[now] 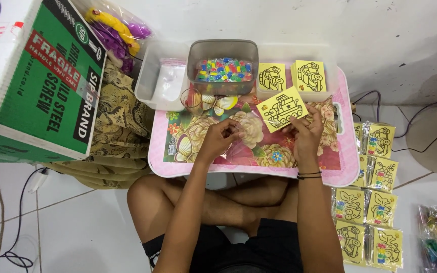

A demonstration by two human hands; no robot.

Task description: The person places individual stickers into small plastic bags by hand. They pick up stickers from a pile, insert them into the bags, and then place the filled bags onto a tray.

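Yellow card [281,109] pinched at edge, right hand [305,135].

A white plastered wall [299,25] is running across the top, scuffed and lit evenly. White floor tiles [77,227] are spreading below, with dark cables [16,253] trailing over them. A low pink table [347,172] with a floral top is standing on the floor, and patterned brown cloth [120,126] is lying bunched beside it

Three plastic tubs [222,65], three loose yellow line-drawing cards [282,109], one green cardboard box [46,81], two hands [307,136].
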